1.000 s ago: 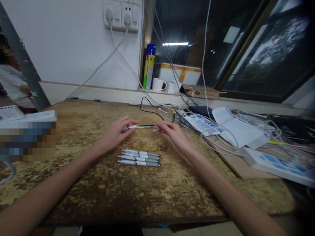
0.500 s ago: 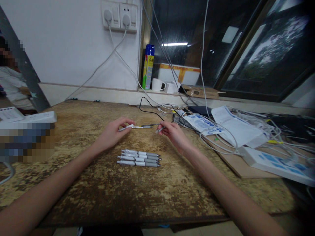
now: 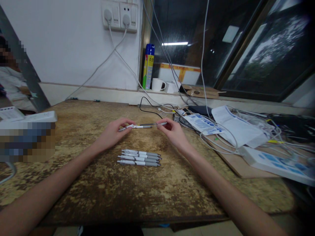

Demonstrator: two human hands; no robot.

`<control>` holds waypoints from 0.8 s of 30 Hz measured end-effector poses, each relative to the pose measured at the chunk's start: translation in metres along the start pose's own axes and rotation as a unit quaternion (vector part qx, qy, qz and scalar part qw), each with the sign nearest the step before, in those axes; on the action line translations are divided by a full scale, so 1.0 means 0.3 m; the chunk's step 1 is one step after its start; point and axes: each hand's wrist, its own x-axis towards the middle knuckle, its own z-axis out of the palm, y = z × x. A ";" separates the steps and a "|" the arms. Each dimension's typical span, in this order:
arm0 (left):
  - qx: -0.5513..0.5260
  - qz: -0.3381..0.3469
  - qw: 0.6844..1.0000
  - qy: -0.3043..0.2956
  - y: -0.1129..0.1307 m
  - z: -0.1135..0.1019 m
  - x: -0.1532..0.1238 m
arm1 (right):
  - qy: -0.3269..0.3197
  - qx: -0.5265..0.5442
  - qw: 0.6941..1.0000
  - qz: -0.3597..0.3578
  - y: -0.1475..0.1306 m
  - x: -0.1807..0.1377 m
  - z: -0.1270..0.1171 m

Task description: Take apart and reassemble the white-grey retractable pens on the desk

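Observation:
My left hand (image 3: 113, 132) pinches the white rear half of a pen (image 3: 140, 126) held level above the worn table (image 3: 98, 183). The pen's thin dark refill sticks out to the right. My right hand (image 3: 173, 131) holds the small grey tip piece (image 3: 162, 124) at the end of that refill, fingers closed on it. Nearer to me, several finished grey-and-white pens (image 3: 139, 157) lie side by side in a neat row on the table.
A tangle of cables, blue-and-white leaflets (image 3: 204, 124) and white boxes (image 3: 275, 162) covers the right side. A spray can (image 3: 149, 67) and a mug (image 3: 157, 85) stand on the sill. White boxes (image 3: 27, 117) and a seated person (image 3: 11, 82) are at the far left.
My right hand has lifted the grey tip piece from just below the refill's end up onto it. My left hand and the row of pens have hardly moved.

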 end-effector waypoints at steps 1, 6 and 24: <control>-0.001 0.000 1.000 -0.002 0.002 0.000 0.000 | 0.002 0.002 1.000 0.001 0.000 0.000 0.000; -0.004 0.001 1.000 -0.006 0.004 -0.001 0.000 | 0.002 0.006 1.000 0.006 -0.004 0.002 -0.001; -0.026 -0.004 1.000 -0.017 0.018 -0.001 -0.001 | -0.020 0.085 0.993 0.076 -0.029 -0.008 -0.006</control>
